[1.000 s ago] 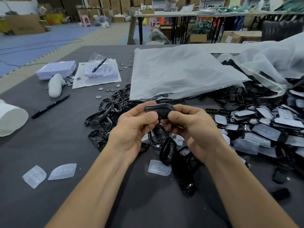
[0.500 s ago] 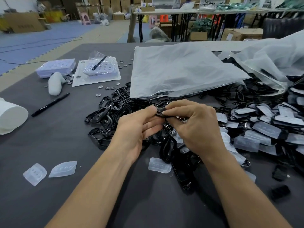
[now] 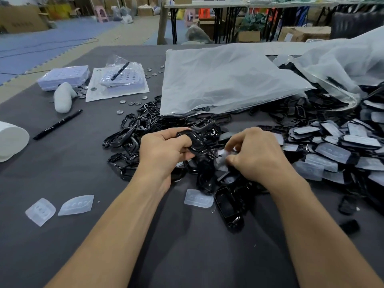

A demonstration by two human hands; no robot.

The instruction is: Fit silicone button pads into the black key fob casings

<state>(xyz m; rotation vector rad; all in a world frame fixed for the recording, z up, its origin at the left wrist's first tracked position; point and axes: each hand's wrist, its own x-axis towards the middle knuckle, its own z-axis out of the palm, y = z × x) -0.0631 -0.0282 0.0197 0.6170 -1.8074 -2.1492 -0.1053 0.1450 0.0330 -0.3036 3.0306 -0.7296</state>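
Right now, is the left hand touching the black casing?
Touching. The head view shows the left hand gripping the black casing, fingers curled round it.

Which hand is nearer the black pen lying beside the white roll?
Left. The left hand grips a black casing to the right of the pen; the right hand is farther right, pinching a silicone pad.

On the surface (image 3: 62,173), a heap of casings (image 3: 143,125) lies at centre, its far edge under a bag (image 3: 224,80). Above its near edge the left hand (image 3: 164,150) holds a casing (image 3: 196,142), the right hand (image 3: 257,152) a pad (image 3: 222,157) just right of it. Casings with pads in them (image 3: 336,146) pile up at right. Two loose pads (image 3: 76,204) lie near left, a pen (image 3: 58,124) behind them.
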